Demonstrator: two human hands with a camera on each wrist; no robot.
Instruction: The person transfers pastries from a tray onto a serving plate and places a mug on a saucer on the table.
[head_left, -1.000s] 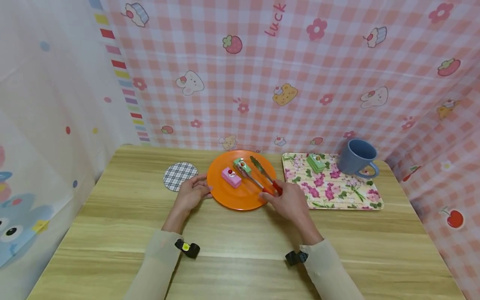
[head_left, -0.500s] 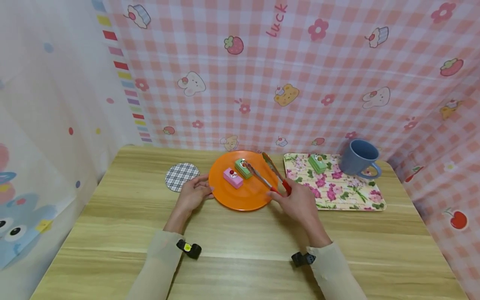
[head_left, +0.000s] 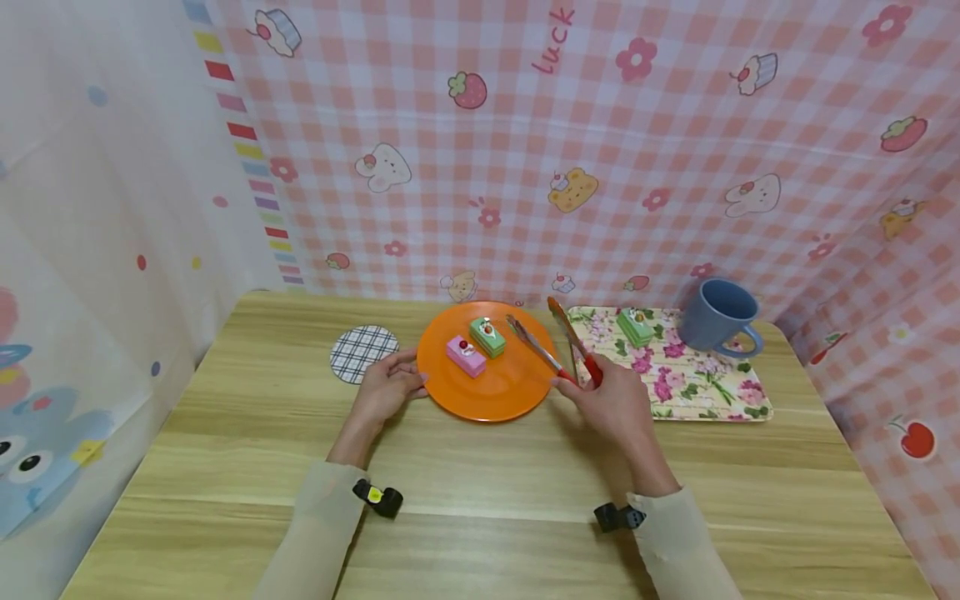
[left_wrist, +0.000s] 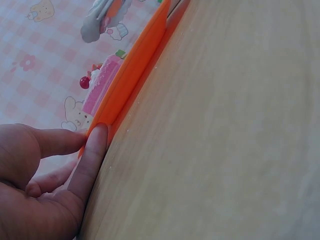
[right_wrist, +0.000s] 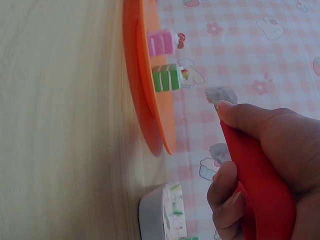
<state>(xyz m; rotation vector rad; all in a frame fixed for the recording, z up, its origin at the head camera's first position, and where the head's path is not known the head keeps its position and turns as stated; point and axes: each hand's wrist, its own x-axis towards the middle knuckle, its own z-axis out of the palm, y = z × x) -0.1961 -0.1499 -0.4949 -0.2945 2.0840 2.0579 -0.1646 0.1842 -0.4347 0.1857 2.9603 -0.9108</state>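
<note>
My left hand (head_left: 387, 387) pinches the left rim of an orange plate (head_left: 495, 396), thumb and fingers at its edge. On the plate lie a pink toy cake slice (head_left: 467, 360) and a green toy cake slice (head_left: 487, 337), side by side. My right hand (head_left: 613, 402) grips metal tongs (right_wrist: 257, 182) by their red handles. The tongs' arms stand apart with nothing between them, one over the plate's right part, the other near the tray's left edge. In the right wrist view both cake slices (right_wrist: 167, 77) sit on the plate, apart from the tongs.
Right of the plate lies a floral tray (head_left: 697, 400) bearing another green cake slice (head_left: 635, 327) and a blue mug (head_left: 718, 317). A checked round coaster (head_left: 360, 350) lies left of the plate. A gingham curtain (head_left: 480, 150) hangs behind the wooden table (head_left: 480, 508).
The tongs have spread and come off the green cake slice on the plate. My right hand has moved right with them. My left hand stays at the plate's rim.
</note>
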